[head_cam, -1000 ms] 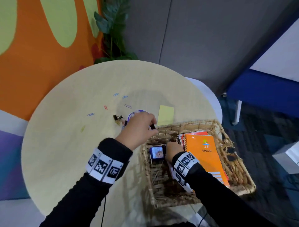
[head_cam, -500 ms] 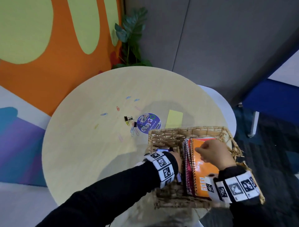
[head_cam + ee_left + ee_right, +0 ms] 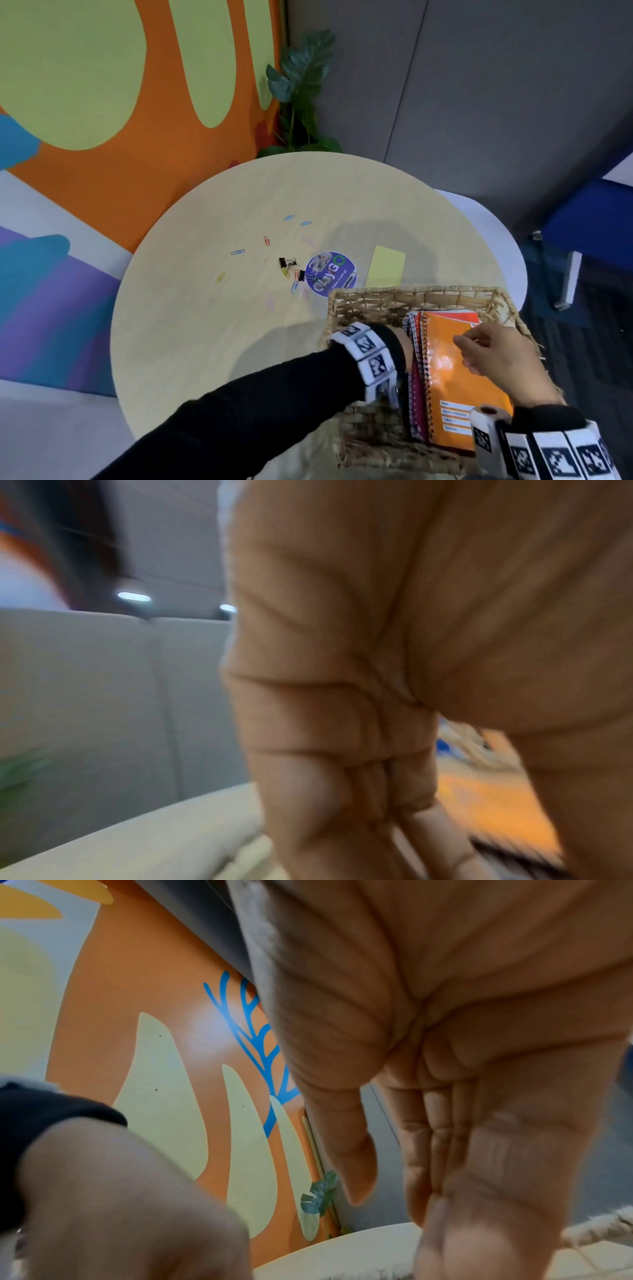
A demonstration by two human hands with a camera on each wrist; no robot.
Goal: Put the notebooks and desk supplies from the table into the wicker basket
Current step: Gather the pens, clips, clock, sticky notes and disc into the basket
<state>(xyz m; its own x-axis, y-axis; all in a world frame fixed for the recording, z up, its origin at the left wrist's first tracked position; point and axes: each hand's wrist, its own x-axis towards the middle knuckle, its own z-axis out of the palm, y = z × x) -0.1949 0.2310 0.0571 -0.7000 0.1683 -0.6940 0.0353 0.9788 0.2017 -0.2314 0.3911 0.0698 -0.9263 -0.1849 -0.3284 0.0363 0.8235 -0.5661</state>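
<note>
The wicker basket (image 3: 414, 291) sits at the near right edge of the round table (image 3: 205, 325). An orange spiral notebook (image 3: 448, 370) leans in it against pink and checked notebooks (image 3: 416, 387). My right hand (image 3: 493, 353) rests relaxed fingers on the orange cover; in the right wrist view this hand (image 3: 428, 1150) holds nothing. My left hand (image 3: 405, 344) reaches into the basket's left half, mostly hidden by its wristband. The blurred left wrist view shows the left hand (image 3: 359, 791) with straight fingers beside the orange cover. On the table lie a purple round sticker (image 3: 330, 274), a yellow sticky note (image 3: 386, 266), binder clips (image 3: 287, 263) and several paper clips (image 3: 289, 217).
A potted plant (image 3: 301, 89) stands behind the table against the orange mural wall. A white round surface (image 3: 493, 240) sits behind the table on the right. A blue seat (image 3: 589, 212) is further right.
My left hand left the sticker on the table and went into the basket. My right hand moved from the basket's left side onto the orange notebook, which now stands tipped on edge.
</note>
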